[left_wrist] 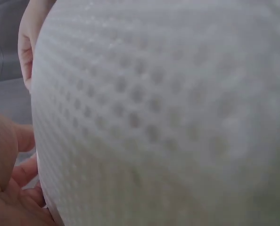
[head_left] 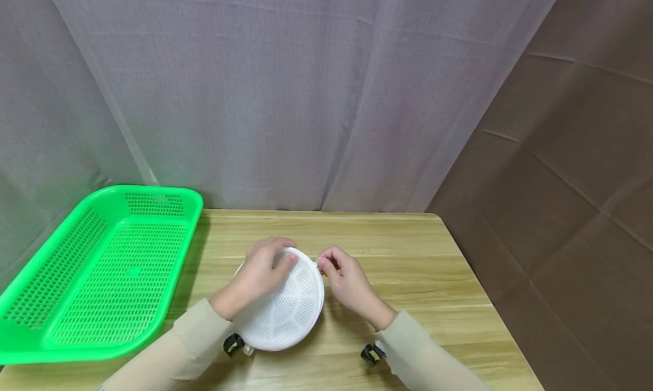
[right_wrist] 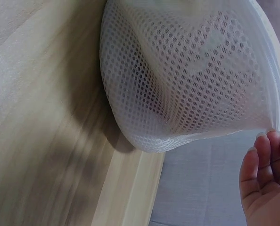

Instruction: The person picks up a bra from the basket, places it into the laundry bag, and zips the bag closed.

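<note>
A round white mesh laundry bag (head_left: 285, 317) stands over the wooden table, its domed mesh side showing in the right wrist view. Along its rim runs a white zipper (right_wrist: 273, 77). My left hand (head_left: 261, 272) grips the bag at its far left edge, thumb lying on the round mesh face. With thumb and fingertips, my right hand (head_left: 348, 280) pinches the small end of the zipper at the right side of the rim. Mesh fills most of the left wrist view, close and blurred.
At the left of the table (head_left: 408, 249) sits a large green plastic basket (head_left: 196, 226) with slotted walls. Grey curtain (head_left: 285, 96) hangs behind the table, and brown cloth (head_left: 576, 209) covers the right side.
</note>
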Available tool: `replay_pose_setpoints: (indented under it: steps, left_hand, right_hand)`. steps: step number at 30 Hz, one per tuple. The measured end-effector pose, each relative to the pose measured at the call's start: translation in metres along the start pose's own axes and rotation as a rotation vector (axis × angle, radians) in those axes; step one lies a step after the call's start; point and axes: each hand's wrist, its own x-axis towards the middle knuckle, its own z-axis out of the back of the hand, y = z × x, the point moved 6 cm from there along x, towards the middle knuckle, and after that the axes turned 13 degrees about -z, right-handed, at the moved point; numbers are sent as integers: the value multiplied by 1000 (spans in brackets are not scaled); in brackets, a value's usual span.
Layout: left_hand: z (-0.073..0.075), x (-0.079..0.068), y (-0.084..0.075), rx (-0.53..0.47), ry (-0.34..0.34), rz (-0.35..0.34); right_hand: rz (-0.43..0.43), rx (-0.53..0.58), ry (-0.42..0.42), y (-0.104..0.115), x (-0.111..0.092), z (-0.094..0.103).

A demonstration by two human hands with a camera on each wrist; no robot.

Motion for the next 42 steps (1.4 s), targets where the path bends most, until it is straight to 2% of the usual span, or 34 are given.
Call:
replay_pose_setpoints:
  steps: [4, 9, 42]
  left_hand:
    - [-5, 2, -9, 26, 24, -67]
    - [-9, 1, -12, 43, 27, -74]
    - [-5, -1, 1, 20, -17, 30]
  right_hand:
    - [4, 5, 20, 2, 1, -2]
    - [12, 30, 42, 5, 0, -4]
    - [11, -12, 29, 2, -3, -2]
